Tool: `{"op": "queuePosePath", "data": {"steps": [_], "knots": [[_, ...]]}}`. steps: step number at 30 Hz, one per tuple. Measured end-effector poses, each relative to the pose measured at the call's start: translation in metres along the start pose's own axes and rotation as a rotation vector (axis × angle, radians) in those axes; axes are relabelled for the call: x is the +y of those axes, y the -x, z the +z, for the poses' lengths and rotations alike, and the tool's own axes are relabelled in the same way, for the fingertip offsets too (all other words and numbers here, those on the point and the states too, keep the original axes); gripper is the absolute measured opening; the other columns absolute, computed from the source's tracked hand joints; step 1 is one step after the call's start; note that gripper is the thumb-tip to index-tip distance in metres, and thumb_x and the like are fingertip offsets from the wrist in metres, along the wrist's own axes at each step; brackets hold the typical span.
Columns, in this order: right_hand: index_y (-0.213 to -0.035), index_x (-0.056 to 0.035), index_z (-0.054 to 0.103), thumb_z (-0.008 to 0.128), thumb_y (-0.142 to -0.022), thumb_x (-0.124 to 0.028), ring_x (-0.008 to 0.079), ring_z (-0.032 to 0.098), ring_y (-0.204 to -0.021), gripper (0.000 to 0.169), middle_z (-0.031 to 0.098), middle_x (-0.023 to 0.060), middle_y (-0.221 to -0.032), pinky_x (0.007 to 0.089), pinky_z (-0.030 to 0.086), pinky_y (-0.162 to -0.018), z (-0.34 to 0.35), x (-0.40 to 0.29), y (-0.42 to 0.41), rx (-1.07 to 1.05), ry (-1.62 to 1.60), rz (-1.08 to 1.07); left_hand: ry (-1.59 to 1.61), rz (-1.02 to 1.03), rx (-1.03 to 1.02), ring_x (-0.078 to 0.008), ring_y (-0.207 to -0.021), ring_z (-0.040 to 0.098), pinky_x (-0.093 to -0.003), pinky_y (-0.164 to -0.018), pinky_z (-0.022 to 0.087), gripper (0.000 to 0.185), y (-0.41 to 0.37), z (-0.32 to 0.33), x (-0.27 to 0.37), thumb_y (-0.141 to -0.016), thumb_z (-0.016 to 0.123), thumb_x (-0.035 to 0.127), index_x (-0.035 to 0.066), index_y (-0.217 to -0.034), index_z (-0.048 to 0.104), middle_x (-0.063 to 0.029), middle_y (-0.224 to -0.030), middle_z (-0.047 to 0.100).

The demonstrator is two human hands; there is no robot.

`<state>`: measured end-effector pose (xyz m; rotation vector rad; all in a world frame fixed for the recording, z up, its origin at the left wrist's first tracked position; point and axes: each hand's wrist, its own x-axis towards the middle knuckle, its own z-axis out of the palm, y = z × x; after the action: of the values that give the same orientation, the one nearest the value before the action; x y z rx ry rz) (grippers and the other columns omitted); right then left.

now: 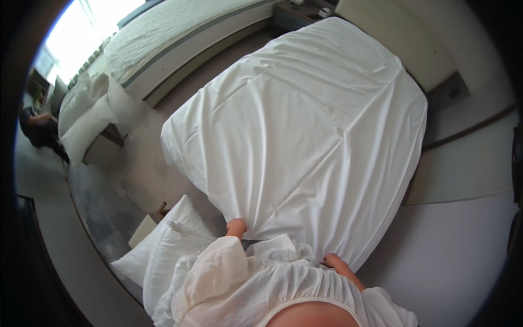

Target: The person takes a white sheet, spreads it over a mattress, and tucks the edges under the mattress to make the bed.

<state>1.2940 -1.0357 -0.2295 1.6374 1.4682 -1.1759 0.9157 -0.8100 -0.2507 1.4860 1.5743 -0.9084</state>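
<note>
A white bed sheet (294, 122) lies over the bed before me, with long creases and folds running from its near edge towards the headboard (400, 36). My left hand (236, 227) is closed on the sheet's near edge, a little left of the middle. Further right, my right hand (331, 260) grips the same edge, lower in the view, its fingers partly hidden in the cloth. Between the two hands the cloth looks pulled into ridges. The mattress under the sheet is hidden.
White pillows (171, 245) are piled at my left beside a chair. A second bed's mattress (163, 32) stands beyond a strip of floor. More bedding (88, 122) lies on a seat at the far left, near another person (39, 126). A nightstand (292, 16) stands between the beds.
</note>
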Motion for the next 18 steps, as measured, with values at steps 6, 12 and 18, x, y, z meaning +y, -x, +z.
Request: {"op": "queuePosePath", "data": {"steps": [6, 12, 18], "knots": [[-0.089, -0.0023, 0.055, 0.056, -0.068, -0.023, 0.0286, 0.055, -0.077, 0.029, 0.057, 0.0154, -0.081, 0.0341, 0.043, -0.069, -0.121, -0.109, -0.035, 0.397, -0.208, -0.259, 0.147, 0.150, -0.322, -0.0263, -0.086, 0.055, -0.0329, -0.072, 0.044, 0.026, -0.103, 0.030, -0.030, -0.065, 0.054, 0.018, 0.010, -0.089, 0.061, -0.0101, -0.094, 0.058], [-0.095, -0.0014, 0.052, 0.054, -0.071, -0.021, 0.0287, 0.053, -0.082, 0.031, 0.055, 0.0159, -0.093, 0.0341, 0.042, -0.073, -0.201, -0.207, -0.070, 0.456, -0.230, -0.406, 0.307, 0.238, -0.398, -0.0225, -0.066, 0.056, -0.0320, -0.059, 0.045, 0.020, -0.092, -0.024, -0.056, -0.065, 0.053, 0.020, 0.008, -0.078, 0.062, -0.0095, -0.078, 0.059], [-0.104, -0.0036, 0.048, 0.056, -0.071, -0.021, 0.0285, 0.047, -0.096, 0.038, 0.050, 0.0153, -0.105, 0.0346, 0.038, -0.083, -0.200, -0.223, -0.092, 0.401, -0.155, -0.400, 0.329, 0.283, -0.040, -0.0194, -0.050, 0.056, -0.0313, -0.050, 0.046, 0.021, -0.083, -0.057, -0.083, -0.064, 0.053, 0.024, 0.007, -0.072, 0.063, -0.0092, -0.068, 0.060]]}}
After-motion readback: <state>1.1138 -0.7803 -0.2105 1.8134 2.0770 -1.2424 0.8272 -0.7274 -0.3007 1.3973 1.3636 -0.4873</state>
